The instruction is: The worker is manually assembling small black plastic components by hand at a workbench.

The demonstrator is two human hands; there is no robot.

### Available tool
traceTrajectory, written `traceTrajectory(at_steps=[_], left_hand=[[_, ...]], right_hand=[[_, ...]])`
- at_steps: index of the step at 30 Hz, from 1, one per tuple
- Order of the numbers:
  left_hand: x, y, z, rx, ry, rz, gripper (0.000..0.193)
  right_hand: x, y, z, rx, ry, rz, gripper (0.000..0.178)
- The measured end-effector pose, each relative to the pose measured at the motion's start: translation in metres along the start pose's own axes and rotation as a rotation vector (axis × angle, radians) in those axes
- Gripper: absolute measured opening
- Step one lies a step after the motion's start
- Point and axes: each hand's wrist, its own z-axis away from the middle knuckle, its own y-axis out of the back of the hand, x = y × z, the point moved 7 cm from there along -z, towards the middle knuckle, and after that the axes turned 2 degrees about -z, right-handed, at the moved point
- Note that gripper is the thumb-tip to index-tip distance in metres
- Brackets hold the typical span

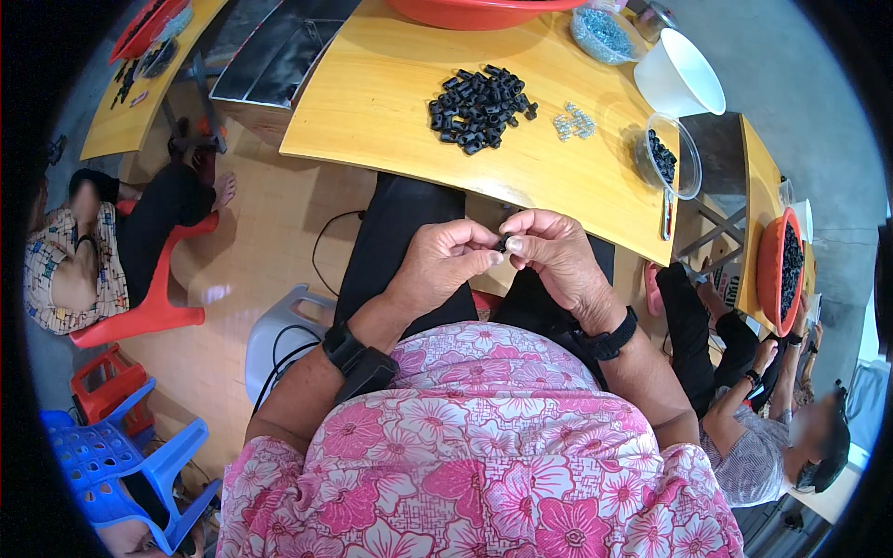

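Over my lap, just off the table's near edge, my left hand [451, 263] and my right hand [551, 253] meet fingertip to fingertip. Pinched between them is a small black plastic part [503, 243], mostly covered by thumbs and fingers. On the yellow table [372, 102] ahead lies a heap of short black tubular plastic parts [479, 107]. To its right is a little pile of small shiny metal pieces [574, 122], too small to name. Further right, a clear plastic tub [690, 158] holds more small black pieces.
A screwdriver-like tool [667, 216] lies at the table's right corner. Behind stand a white bucket [684, 74], a clear bowl of metal pieces [605, 37] and a red basin [484, 13]. Co-workers sit at both sides, near a blue plastic chair [121, 456] and an orange basin [774, 270].
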Motion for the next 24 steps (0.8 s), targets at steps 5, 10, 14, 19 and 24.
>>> traceTrajectory(at_steps=[5,10,14,19,24], left_hand=[[-0.001,-0.002,0.0,-0.011,0.029,0.033,0.01],[-0.004,-0.001,0.0,-0.02,0.05,0.039,0.011],[-0.005,-0.001,0.0,-0.019,0.05,0.05,0.011],[-0.007,0.0,0.0,-0.021,0.05,0.027,0.012],[-0.006,-0.001,0.0,-0.018,0.042,0.041,0.012]], right_hand=[[-0.005,0.004,0.0,0.018,0.067,0.111,0.013],[-0.016,0.001,0.005,0.035,0.164,0.297,0.012],[-0.018,0.001,0.008,0.084,0.183,0.395,0.012],[-0.021,-0.001,0.009,0.066,0.245,0.43,0.011],[-0.027,-0.003,0.009,0.067,0.294,0.56,0.009]])
